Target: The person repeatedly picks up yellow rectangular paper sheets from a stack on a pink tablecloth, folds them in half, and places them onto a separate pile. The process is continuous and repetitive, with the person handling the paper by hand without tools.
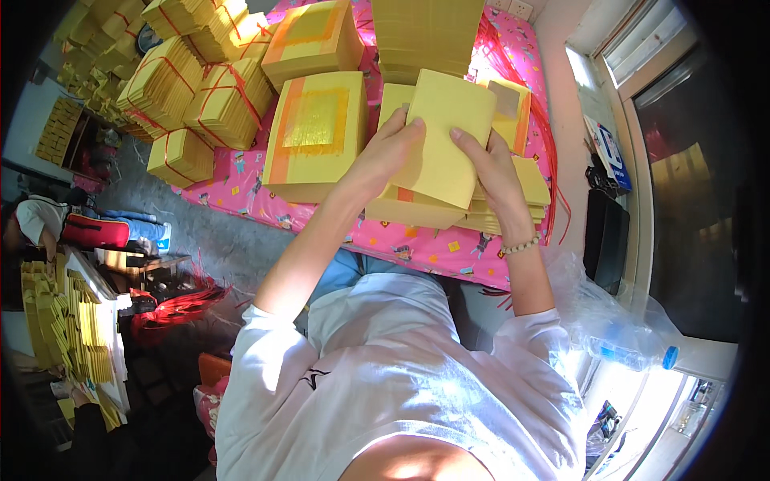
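In front of me, a stack of plain yellow paper sheets [454, 136] is tilted between my two hands. My left hand [391, 154] grips its left side, thumb on the upper face. From the right, my right hand [496, 170] clasps the other edge, its thumb also on top; a beaded bracelet circles that wrist. Both hands' remaining fingers are partly hidden behind the paper. Just beneath lies another yellow paper stack [413, 212] with an orange mark, mostly covered. More loose yellow sheets [525, 186] lie beside my right hand.
A pink patterned cloth [385, 239] covers the table. Yellow paper blocks with orange and gold squares [317, 120] and bundles tied with red string [228, 104] stand left. Red strands [539, 120] hang right, near a plastic bottle [634, 349]. Another person [48, 224] sits far left.
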